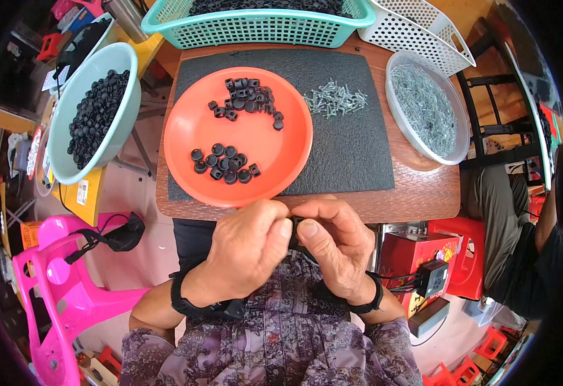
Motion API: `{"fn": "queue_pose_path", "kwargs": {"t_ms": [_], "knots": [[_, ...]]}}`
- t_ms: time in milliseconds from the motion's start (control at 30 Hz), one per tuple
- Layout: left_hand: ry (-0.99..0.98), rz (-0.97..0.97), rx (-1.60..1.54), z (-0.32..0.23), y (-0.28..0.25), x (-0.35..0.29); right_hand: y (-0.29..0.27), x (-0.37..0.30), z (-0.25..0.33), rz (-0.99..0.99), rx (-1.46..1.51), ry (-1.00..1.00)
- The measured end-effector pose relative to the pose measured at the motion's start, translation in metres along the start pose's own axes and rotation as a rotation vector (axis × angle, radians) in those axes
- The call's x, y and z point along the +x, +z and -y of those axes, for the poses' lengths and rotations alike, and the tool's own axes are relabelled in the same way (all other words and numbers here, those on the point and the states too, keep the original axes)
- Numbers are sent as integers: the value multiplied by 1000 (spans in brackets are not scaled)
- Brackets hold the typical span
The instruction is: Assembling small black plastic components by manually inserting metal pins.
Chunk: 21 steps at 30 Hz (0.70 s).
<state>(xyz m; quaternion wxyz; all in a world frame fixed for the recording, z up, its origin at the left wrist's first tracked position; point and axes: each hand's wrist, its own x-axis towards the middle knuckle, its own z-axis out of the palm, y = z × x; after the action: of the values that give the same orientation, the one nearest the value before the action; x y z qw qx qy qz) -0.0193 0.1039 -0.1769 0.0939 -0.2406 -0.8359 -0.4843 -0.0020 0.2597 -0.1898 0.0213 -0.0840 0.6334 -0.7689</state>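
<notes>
Just in front of the table's near edge, my left hand (pixel 246 241) and my right hand (pixel 339 248) meet with fingers closed. Pinched between their fingertips is a small black plastic piece (pixel 295 233), mostly hidden by the thumbs. Beyond my hands sits an orange plate (pixel 197 141). It carries two groups of small black plastic parts: a far cluster (pixel 246 96) of blocky and round ones, and a nearer cluster (pixel 226 161) of mostly round ones. To the plate's right, a loose pile of thin silvery metal pieces (pixel 336 98) lies on the black mat (pixel 352 154).
A clear round tub (pixel 394 109) of similar metal pieces stands at the table's right. Behind the mat is a green basket (pixel 255 32) of black parts, beside a white perforated basket (pixel 416 26). Left are a pale green basin (pixel 130 116) and a pink chair (pixel 69 289).
</notes>
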Motion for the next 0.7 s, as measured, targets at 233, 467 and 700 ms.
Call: {"fn": "queue_pose_path", "kwargs": {"t_ms": [233,467,700], "knots": [[-282,119,-281,-2,-7,2,1,2,-9,-17,-30,-79],[-313,202,-250,0,-8,4,-2,1,-8,2,-120,-109],[-448,248,-311,0,-4,3,1,1,-13,-66,-130,-125]]}}
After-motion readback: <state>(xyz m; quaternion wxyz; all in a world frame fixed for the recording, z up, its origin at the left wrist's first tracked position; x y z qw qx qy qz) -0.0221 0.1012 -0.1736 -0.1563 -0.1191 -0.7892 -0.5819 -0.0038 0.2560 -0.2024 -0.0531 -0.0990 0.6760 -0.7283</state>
